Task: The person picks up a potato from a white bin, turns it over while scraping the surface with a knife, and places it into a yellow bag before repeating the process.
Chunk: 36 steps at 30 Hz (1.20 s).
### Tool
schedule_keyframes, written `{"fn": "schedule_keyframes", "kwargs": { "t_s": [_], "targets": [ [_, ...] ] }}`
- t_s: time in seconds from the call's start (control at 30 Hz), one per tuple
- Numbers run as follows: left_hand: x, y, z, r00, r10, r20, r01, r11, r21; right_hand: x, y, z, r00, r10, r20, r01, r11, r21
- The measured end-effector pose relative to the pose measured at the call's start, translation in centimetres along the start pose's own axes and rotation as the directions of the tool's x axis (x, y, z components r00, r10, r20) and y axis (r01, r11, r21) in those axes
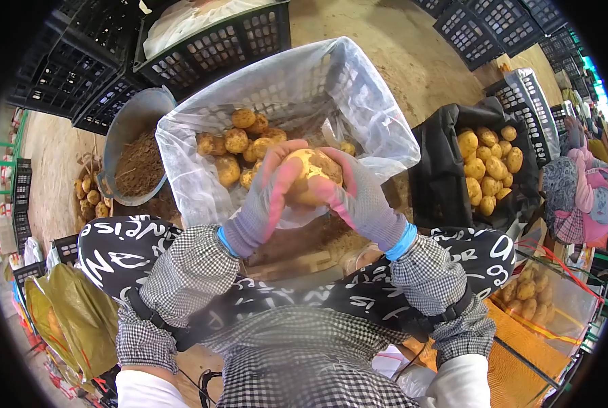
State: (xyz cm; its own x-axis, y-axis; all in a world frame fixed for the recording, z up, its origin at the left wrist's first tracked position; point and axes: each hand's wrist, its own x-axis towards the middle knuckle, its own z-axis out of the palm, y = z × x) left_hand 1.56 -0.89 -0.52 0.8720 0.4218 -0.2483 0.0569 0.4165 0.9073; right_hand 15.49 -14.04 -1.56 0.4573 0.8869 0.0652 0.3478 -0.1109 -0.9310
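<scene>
A large potato (312, 166), yellow with brown dirt patches, is held between both hands over the front of a crate lined with clear plastic (379, 129). My left hand (266, 194), in a grey and pink glove, is closed around its left side. Around the right side wraps my right hand (362, 194), gloved the same way, with its thumb at the potato's front. Several dirt-spotted potatoes (236, 141) lie in the crate just beyond my left hand. The undersides of the fingers are partly hidden by the potato.
Right of the crate, a black-lined crate (440, 163) holds several yellow potatoes (489, 166). A bucket of soil (137, 160) stands on the left, beside potatoes on the floor (90, 194). Black crates (215, 51) stand behind. Bagged potatoes (528, 296) sit at lower right; a person (579, 190) is farther right.
</scene>
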Motion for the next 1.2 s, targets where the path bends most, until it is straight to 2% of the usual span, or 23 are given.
{"fn": "schedule_keyframes", "kwargs": {
  "t_s": [0.1,0.2,0.27,0.33,0.43,0.5,0.57,0.67,0.7,0.8,0.87,0.93,1.03,1.13,1.2],
  "targets": [
    [-0.2,0.2,0.3,0.999,-0.049,0.021,0.05,0.998,-0.035,-0.4,0.6,-0.4,0.991,0.116,0.069,-0.128,0.968,0.217],
    [-0.6,1.0,0.6,0.99,-0.131,0.047,0.135,0.987,-0.082,-0.1,0.0,-1.1,0.954,0.269,0.128,-0.297,0.901,0.317],
    [-0.8,1.1,0.7,0.987,-0.147,0.07,0.153,0.984,-0.09,0.0,-0.1,-1.5,0.941,0.305,0.143,-0.336,0.889,0.312],
    [-0.7,1.0,0.7,0.989,-0.121,0.091,0.128,0.989,-0.076,0.1,0.1,-1.7,0.96,0.249,0.126,-0.275,0.918,0.287],
    [-0.3,0.9,0.5,0.996,0.011,0.091,-0.013,1.0,0.027,0.3,0.8,-1.3,0.989,0.13,0.073,-0.146,0.948,0.281],
    [-0.2,1.1,0.6,0.994,0.034,0.104,-0.04,0.998,0.057,-0.5,-0.2,-0.6,0.998,0.053,0.037,-0.057,0.989,0.135],
    [-0.4,0.9,0.7,0.994,0.032,0.1,-0.04,0.996,0.078,-1.0,-0.6,-0.4,0.999,0.036,0.041,-0.039,0.996,0.077],
    [-0.4,0.4,0.6,0.996,0.005,0.094,-0.013,0.996,0.083,-1.1,0.0,-0.5,0.984,0.159,0.078,-0.169,0.977,0.131],
    [-0.4,0.4,0.5,0.995,-0.005,0.1,-0.002,0.997,0.071,-1.2,0.1,-0.7,0.966,0.243,0.09,-0.254,0.955,0.153],
    [-0.5,0.5,0.5,0.993,0.0,0.122,-0.011,0.996,0.093,-0.7,-0.5,-1.0,0.932,0.346,0.105,-0.358,0.926,0.12],
    [-0.5,0.5,0.7,0.993,0.003,0.121,-0.014,0.996,0.091,-0.4,-0.3,-1.1,0.967,0.242,0.081,-0.249,0.962,0.107],
    [-0.3,0.7,0.9,0.995,-0.011,0.101,0.005,0.998,0.058,-0.3,0.5,-0.8,1.0,0.001,0.027,-0.005,0.991,0.135],
    [-0.4,1.3,0.6,0.984,0.009,0.18,-0.045,0.979,0.199,-0.7,0.3,0.3,0.988,-0.151,-0.046,0.152,0.988,0.038],
    [-0.4,0.3,0.7,0.984,-0.056,0.171,0.036,0.993,0.113,-1.0,-0.4,-0.6,0.994,0.006,0.105,-0.018,0.993,0.117],
    [-0.3,0.4,0.8,0.983,-0.06,0.176,0.038,0.991,0.13,-1.1,0.5,-0.3,0.966,0.24,0.095,-0.242,0.97,0.013]
  ]
}}
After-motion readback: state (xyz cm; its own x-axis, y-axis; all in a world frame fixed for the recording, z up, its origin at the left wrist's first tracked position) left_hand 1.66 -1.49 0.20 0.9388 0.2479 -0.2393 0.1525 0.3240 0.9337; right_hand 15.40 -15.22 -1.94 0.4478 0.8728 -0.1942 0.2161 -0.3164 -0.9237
